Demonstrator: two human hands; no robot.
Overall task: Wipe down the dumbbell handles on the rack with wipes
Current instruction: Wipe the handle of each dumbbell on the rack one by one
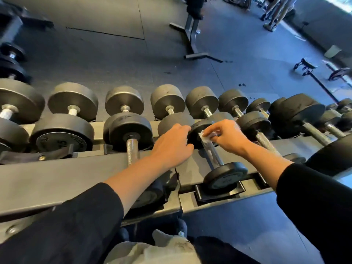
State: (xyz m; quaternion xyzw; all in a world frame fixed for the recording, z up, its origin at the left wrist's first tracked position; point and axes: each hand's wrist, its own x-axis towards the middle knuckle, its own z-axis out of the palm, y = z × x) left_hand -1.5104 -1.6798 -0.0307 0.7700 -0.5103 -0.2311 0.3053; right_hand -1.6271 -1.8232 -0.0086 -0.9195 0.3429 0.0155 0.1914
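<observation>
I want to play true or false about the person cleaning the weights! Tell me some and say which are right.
1. The right hand pinches a white wipe. True.
2. The wipe is at the far end of a dumbbell handle. True.
3. The left hand holds a spray bottle. False: it holds nothing and rests against a dumbbell head.
4. The dumbbells lie on the floor. False: they sit on a rack.
5. The sleeves are dark. True.
</observation>
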